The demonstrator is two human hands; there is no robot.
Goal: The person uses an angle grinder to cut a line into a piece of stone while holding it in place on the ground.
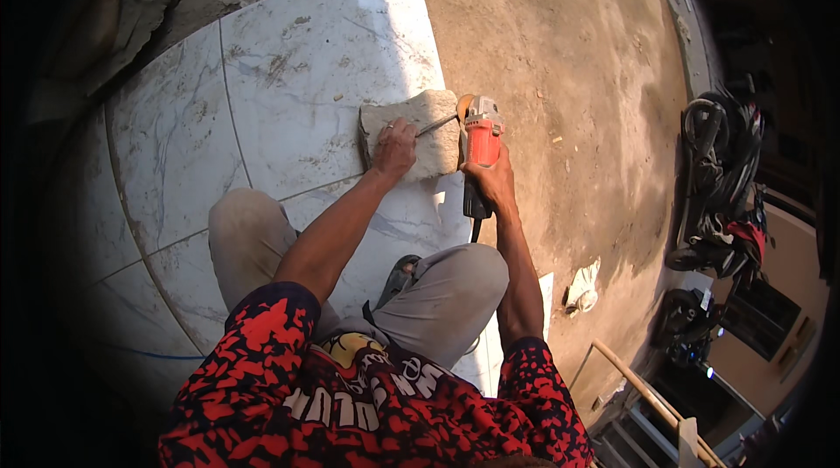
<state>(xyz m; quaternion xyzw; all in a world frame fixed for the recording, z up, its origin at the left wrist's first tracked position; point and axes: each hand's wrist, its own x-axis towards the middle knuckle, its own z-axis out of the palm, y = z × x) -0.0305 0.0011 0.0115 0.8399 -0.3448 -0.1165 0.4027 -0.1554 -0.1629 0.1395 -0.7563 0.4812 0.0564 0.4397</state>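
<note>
My left hand (395,146) grips a thin dark metal rod (435,123) over a rough beige block (429,155) lying on white marble-look tiles (315,48). The rod slants up to the right, its tip at the orange disc (464,107) of a red angle grinder (484,140); whether they touch I cannot tell. My right hand (493,175) is closed around the grinder's body, just right of the block, and a black cord runs down from it toward my bent knees.
Bare dusty ground (569,74) borders the tiles on the right. Parked motorbikes (717,171) stand along the right edge. A pale crumpled item (583,289) lies on the ground, with wooden poles (634,380) at lower right. A blue hose (153,354) runs at lower left.
</note>
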